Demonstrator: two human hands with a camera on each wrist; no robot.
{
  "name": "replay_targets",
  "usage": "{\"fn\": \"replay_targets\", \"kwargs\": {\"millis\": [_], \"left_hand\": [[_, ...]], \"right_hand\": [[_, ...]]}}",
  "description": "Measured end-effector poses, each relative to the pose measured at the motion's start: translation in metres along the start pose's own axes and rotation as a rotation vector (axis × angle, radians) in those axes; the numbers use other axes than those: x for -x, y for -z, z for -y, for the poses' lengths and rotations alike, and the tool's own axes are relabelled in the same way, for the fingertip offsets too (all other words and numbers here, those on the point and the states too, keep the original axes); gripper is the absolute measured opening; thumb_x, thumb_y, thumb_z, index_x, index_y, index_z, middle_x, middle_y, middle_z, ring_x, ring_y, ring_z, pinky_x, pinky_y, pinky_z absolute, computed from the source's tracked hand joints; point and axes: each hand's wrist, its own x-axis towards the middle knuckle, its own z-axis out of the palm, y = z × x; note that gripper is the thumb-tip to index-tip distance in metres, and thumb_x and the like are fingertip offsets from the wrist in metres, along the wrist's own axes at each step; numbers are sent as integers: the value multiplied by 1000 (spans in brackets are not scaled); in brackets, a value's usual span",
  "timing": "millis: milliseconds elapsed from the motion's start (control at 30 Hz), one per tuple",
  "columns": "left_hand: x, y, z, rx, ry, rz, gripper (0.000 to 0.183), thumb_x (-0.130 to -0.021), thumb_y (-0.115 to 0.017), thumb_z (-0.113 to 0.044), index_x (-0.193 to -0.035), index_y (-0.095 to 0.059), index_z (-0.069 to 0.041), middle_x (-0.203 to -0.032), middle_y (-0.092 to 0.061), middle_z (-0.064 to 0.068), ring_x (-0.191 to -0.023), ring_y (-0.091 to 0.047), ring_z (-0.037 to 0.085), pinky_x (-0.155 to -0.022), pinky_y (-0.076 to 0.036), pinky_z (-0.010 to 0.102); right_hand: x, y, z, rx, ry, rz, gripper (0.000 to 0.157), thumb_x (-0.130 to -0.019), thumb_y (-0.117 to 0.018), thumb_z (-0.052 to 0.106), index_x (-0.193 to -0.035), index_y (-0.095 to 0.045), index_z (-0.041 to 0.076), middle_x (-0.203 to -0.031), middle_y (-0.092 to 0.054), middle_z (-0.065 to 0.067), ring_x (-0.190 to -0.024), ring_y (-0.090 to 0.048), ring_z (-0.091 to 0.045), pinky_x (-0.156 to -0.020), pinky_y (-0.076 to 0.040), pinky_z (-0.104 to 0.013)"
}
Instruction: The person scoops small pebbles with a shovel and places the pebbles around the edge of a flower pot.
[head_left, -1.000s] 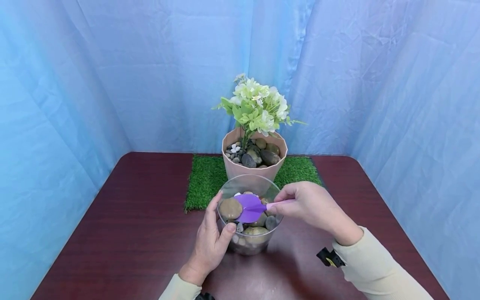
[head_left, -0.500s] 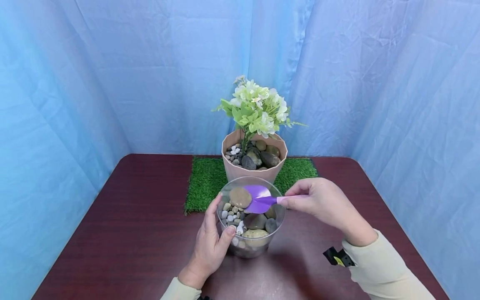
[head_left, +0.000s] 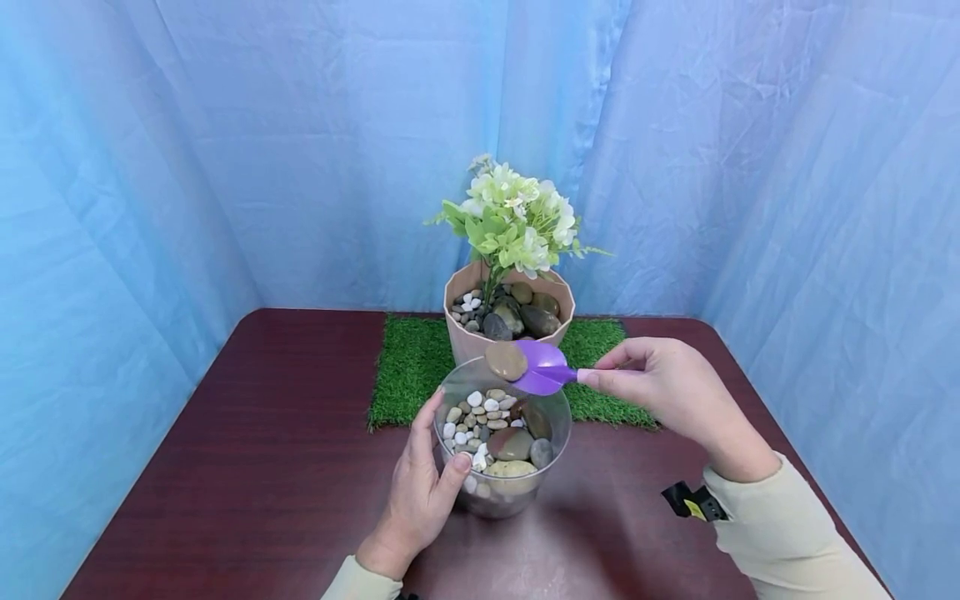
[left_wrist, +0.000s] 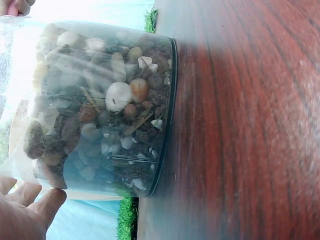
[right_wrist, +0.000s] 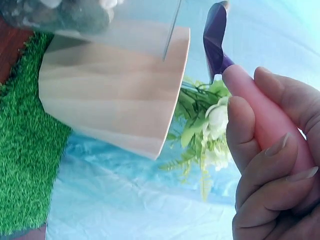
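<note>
My right hand (head_left: 678,392) grips the pink handle (right_wrist: 270,120) of a small trowel, fingers curled round it. Its purple blade (head_left: 543,368) is over the far rim of a clear plastic pot, with a flat brown stone (head_left: 506,361) at the blade's tip. The left hand (head_left: 420,483) holds the clear pot (head_left: 491,497) by its left side, thumb at the near rim. White and tan pebbles (head_left: 480,415) lie in its left part, larger dark stones (head_left: 510,444) in its right. Through the wall in the left wrist view, pebbles (left_wrist: 118,96) and bark-like bits show.
Right behind the clear pot stands a pinkish planter (head_left: 468,343) with stones and a white-flowered plant (head_left: 517,212). It rests on a green grass mat (head_left: 408,367). The dark red wooden table (head_left: 262,450) has blue curtains (head_left: 337,150) around its back and sides.
My right hand has raised the trowel and the brown stone from inside the clear pot, up and to the right, to its far rim. The left hand keeps its hold.
</note>
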Motion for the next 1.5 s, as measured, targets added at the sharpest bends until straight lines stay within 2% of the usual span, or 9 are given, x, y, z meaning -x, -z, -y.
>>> {"fn": "replay_targets", "kwargs": {"millis": [500, 800, 1100, 1300, 1500], "left_hand": [[1, 0, 1, -12, 11, 4, 71, -96, -57, -26, -153, -18, -8, -154, -32, 12, -132, -45, 35, -110, -32, 25], [1, 0, 1, -8, 5, 1, 71, -96, -57, -25, -153, -18, -8, -154, -31, 11, -133, -43, 35, -110, -32, 26], [0, -1, 1, -13, -2, -5, 71, -96, -57, -27, -153, -19, -8, -154, -31, 11, -133, -42, 35, -111, -30, 25], [0, 0, 1, -11, 3, -3, 71, -96, -57, -26, -153, -19, -8, -154, -31, 11, -132, -44, 35, -110, -33, 29], [1, 0, 1, -12, 12, -2, 72, -95, -59, -23, -153, -19, -8, -154, -31, 11, -132, -44, 34, -110, -32, 25]], "right_hand": [[-4, 8, -8, 50, 8, -96, 27, -79, -70, 60, -83, -71, 34, -65, -64, 11, -55, -53, -14, -48, -41, -31], [-8, 13, -13, 82, -48, -113, 33, -81, -66, 62, -88, -71, 31, -75, -69, 7, -65, -59, -17, -58, -43, -33], [-9, 15, -17, 96, -88, -126, 39, -82, -64, 63, -93, -71, 26, -69, -67, 8, -60, -58, -16, -56, -40, -33], [-12, 15, -19, 117, -90, -141, 38, -82, -64, 63, -93, -72, 27, -62, -64, 9, -57, -57, -15, -55, -38, -33], [-15, 15, -22, 161, -50, -183, 37, -83, -65, 61, -91, -74, 27, -65, -66, 10, -60, -56, -14, -52, -37, -32]]}}
